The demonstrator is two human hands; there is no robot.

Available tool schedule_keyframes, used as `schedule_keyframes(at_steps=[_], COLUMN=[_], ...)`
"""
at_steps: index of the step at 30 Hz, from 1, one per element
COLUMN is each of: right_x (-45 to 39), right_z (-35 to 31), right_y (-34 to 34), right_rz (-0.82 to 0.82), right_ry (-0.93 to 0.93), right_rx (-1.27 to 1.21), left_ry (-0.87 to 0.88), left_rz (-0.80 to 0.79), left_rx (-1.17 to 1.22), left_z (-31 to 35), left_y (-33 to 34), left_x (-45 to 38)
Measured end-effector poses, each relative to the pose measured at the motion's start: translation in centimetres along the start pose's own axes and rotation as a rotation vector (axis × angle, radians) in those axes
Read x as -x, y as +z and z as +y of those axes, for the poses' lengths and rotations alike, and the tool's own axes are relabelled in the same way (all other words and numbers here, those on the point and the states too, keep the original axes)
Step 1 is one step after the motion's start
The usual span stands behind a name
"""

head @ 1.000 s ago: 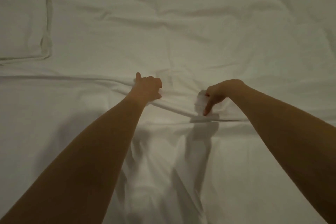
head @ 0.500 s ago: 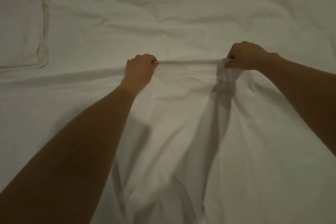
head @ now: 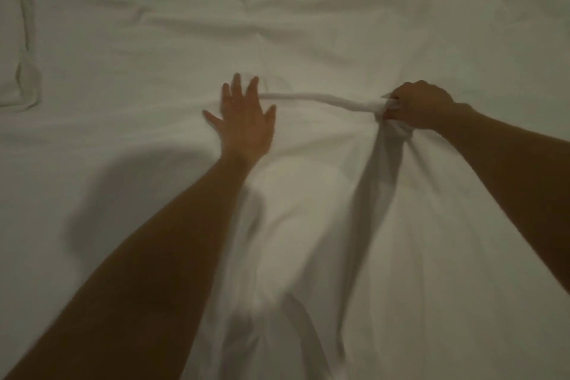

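The right hand grips a bunched fold of the sheet. Its fingertips are buried in the cloth and cannot be counted. The left hand, fingers spread, is blurred at the fingertips (contact with the sheet cannot be confirmed). The left forearm is cut off at the near edge and the right forearm at the right edge. At far left, the pillow is cropped by the picture's edge. The sheet runs past every edge.
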State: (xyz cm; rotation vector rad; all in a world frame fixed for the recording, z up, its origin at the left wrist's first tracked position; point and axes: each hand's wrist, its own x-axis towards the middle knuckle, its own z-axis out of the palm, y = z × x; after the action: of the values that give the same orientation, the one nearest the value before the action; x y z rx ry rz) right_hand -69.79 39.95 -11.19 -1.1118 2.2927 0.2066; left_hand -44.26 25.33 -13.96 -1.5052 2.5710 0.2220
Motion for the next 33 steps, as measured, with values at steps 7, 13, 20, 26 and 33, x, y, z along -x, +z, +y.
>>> schedule_keyframes(at_steps=[7,13,20,26,33], right_x=[2.7,10.9,19.8,27.2,36.2], right_z=[-1.2,-6.1,-4.0,-2.0,-2.5], right_y=[1.1,9.2,15.2,17.8,22.8], right_rz=[0.393,0.185,0.068,-0.009,-0.032], right_ry=[0.024,-0.145,-0.05,0.012,0.074], right_rx=[0.056,-0.022,0.02,0.028,-0.226], left_ry=[0.292,0.301,0.257,0.235,0.456], left_rz=[-0.194,-0.199,-0.374,-0.533,-0.308], left_rx=[-0.022,-0.102,-0.092,0.002,-0.003], left_z=[4.3,3.4,0.3,0.3,0.5], left_y=[2.8,3.6,3.8,2.4,0.7], left_x=[9.8,16.7,27.6,34.2,40.9])
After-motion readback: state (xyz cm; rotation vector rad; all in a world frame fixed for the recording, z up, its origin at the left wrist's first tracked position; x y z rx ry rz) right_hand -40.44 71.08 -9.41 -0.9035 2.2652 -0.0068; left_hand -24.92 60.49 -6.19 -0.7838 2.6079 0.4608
